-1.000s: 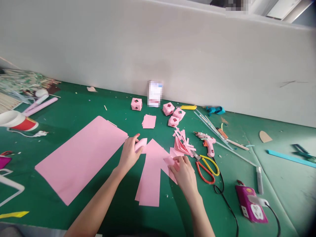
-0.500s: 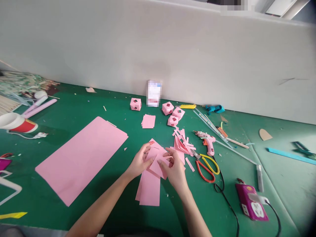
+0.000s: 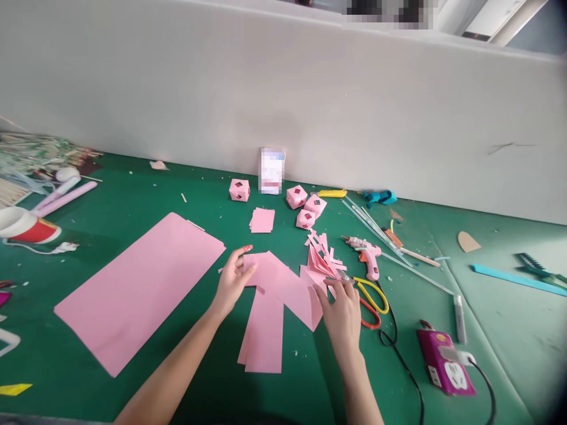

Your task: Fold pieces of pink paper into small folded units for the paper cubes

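Observation:
My left hand (image 3: 230, 282) pinches the left end of a pink paper piece (image 3: 256, 270). My right hand (image 3: 341, 307) hovers near the scissors (image 3: 372, 296), its fingers apart beside the right end of a long pink strip (image 3: 295, 289); nothing shows in it. More pink strips (image 3: 264, 339) lie below on the table. Folded pink paper (image 3: 319, 264) and narrow offcuts sit just beyond my right hand. Further back are several pink paper cubes (image 3: 240, 190) with diamond-shaped holes and a small stack of pink squares (image 3: 262, 220).
A large pink sheet (image 3: 144, 289) lies at the left, near a paper cup (image 3: 29, 225). On the right are a pink glue gun (image 3: 367, 254), its cord, and a purple power strip (image 3: 445, 363). A phone-like card (image 3: 271, 171) leans on the grey wall.
My hands have moved apart. The paper that was between them now stretches out to the right, and my right hand has moved right, off it. The view has shifted slightly.

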Available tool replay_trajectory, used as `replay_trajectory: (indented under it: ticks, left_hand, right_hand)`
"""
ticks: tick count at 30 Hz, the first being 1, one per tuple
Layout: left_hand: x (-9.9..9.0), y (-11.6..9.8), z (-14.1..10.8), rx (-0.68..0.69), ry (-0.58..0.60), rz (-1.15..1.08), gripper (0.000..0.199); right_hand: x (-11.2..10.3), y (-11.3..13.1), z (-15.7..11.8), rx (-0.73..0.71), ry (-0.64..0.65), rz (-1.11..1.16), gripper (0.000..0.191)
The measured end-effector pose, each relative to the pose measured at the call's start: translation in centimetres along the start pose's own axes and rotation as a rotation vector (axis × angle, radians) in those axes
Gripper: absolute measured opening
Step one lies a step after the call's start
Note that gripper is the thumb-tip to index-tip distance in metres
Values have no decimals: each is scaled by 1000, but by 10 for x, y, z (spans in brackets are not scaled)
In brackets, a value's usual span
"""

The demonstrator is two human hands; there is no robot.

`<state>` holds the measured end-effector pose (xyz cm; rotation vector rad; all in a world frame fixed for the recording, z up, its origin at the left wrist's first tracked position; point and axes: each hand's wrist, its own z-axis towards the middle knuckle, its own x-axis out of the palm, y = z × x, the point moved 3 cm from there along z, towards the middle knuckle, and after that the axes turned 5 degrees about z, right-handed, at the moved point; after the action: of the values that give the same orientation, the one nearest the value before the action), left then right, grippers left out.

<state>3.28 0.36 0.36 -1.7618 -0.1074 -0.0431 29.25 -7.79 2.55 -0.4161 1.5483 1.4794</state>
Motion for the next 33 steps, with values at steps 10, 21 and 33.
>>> replay_trajectory:
  ticks: [10,21,33]
  left_hand:
    - [-17,6,8,109,-270,-17,53]
    - [-26,26,21,205,-281,136,67]
    - [-28,32,22,271,-292,210,65]
  right_hand:
    - [7,-14,-6,-32,81,31,36]
    - [15,-26,18,364,430,652,45]
    - [16,-38,28,507,114,742,61]
